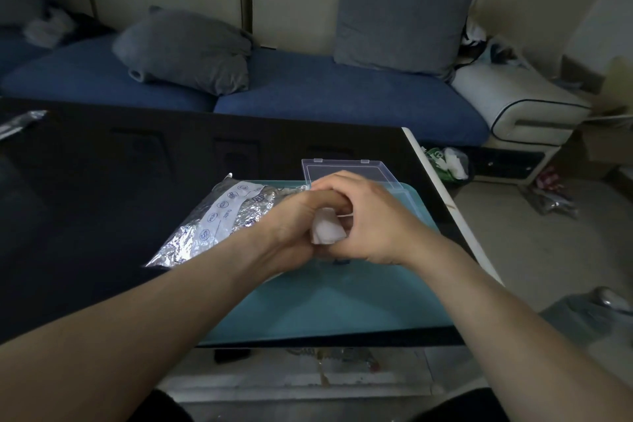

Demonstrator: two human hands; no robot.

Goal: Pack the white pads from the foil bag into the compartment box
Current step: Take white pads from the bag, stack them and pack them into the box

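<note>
Head view only. White pads, a small wad of them, sit pinched between my left hand and right hand, both curled round the wad just above the teal mat on the counter. They look thin, soft and slightly crumpled, pale and matte; I'd judge them featherlight and floppy, likely to cling together (so peel one off by an edge or corner, light pinch, no squeeze). How many are in the wad I can't tell.

Foil bag lies flat just left of my hands, crinkled silver with a white printed strip, its mouth end partly hidden behind my left hand. Compartment box is right behind my hands, clear plastic, lid up; its compartments are hidden by my knuckles.
</note>
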